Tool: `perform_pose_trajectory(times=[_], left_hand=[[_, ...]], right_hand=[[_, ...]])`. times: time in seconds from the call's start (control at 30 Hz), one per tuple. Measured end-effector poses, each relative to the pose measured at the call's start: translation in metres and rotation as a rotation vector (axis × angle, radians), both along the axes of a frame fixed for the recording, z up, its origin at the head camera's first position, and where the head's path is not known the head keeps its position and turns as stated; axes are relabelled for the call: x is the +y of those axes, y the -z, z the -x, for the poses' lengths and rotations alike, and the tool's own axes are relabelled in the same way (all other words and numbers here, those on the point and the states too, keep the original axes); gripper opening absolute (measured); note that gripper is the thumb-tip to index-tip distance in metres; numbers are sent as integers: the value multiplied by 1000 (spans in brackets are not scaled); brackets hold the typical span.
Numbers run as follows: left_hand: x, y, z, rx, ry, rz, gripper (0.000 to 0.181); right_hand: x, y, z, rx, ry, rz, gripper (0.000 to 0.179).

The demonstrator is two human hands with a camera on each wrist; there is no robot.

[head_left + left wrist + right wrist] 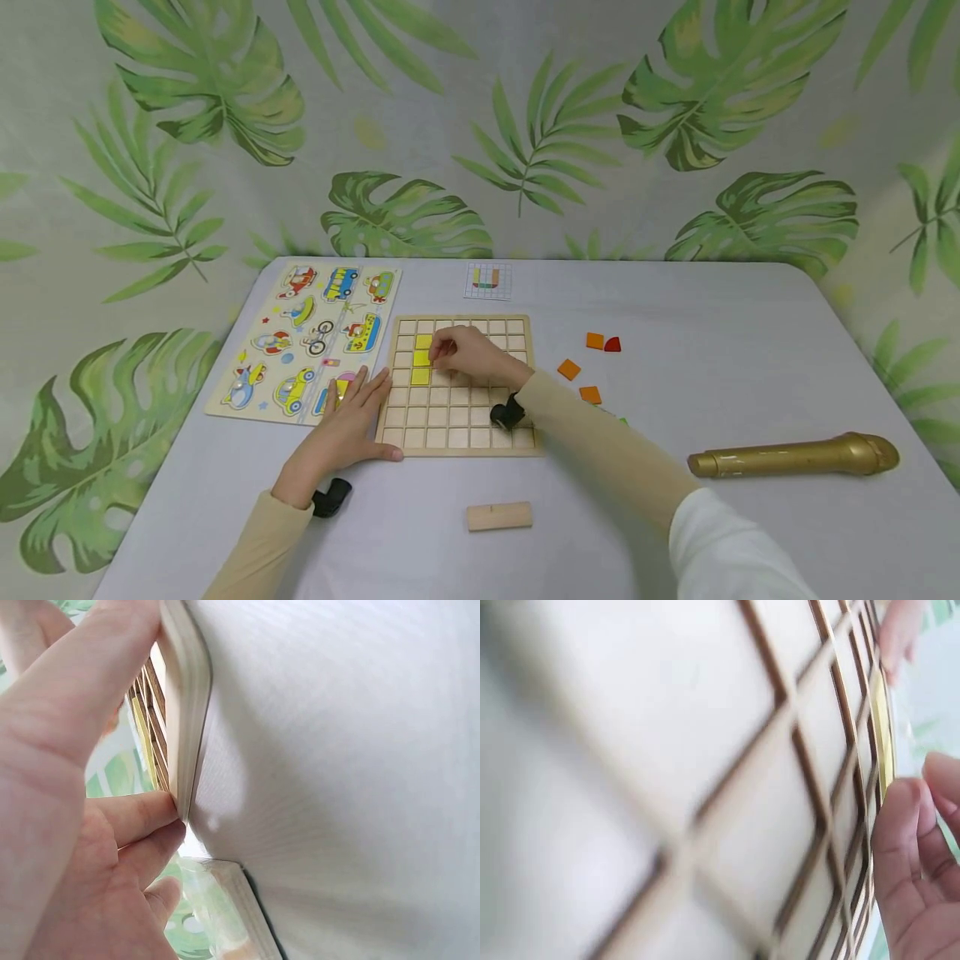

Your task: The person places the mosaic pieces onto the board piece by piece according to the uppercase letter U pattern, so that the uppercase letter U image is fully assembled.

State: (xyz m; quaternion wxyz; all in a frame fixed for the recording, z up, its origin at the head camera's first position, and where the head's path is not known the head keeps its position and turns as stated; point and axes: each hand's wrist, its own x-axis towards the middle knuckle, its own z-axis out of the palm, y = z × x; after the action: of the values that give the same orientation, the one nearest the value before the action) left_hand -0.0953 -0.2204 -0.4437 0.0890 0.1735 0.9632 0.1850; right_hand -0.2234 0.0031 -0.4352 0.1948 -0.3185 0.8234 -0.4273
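A wooden grid board (pixel 457 414) lies at the middle of the table, with a column of yellow square tiles (pixel 421 377) in its cells towards the upper left. My left hand (pixel 345 429) rests at the board's left edge, fingers spread and thumb by the near corner; fingertips (pixel 161 806) touch the rim in the left wrist view. Over the board, my right hand (pixel 472 357) has bent fingers, their tips at the middle yellow tile. In the right wrist view the fingertips (pixel 898 796) meet the yellow strip; whether they pinch a tile is hidden.
Left of the board lies a vehicle picture puzzle (pixel 273 310). A small pattern card (pixel 487 282) is behind it. Orange tiles (pixel 569 369) and a red quarter-round piece (pixel 612 344) lie to the right, near a gold microphone (pixel 787 458). A wooden block (pixel 499 517) sits in front.
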Motion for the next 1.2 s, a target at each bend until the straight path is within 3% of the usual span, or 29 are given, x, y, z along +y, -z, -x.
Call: perform_pose_trajectory(times=[0.5, 0.87, 1.2], left_hand=[[0, 2, -1, -2, -12, -10, 111], [0, 0, -2, -7, -13, -4, 111], [1, -1, -2, -5, -10, -16, 112]], right_hand=[[119, -7, 31, -112, 128, 60, 16], [213, -9, 35, -156, 260, 18, 24], [259, -14, 33, -155, 321, -14, 32]])
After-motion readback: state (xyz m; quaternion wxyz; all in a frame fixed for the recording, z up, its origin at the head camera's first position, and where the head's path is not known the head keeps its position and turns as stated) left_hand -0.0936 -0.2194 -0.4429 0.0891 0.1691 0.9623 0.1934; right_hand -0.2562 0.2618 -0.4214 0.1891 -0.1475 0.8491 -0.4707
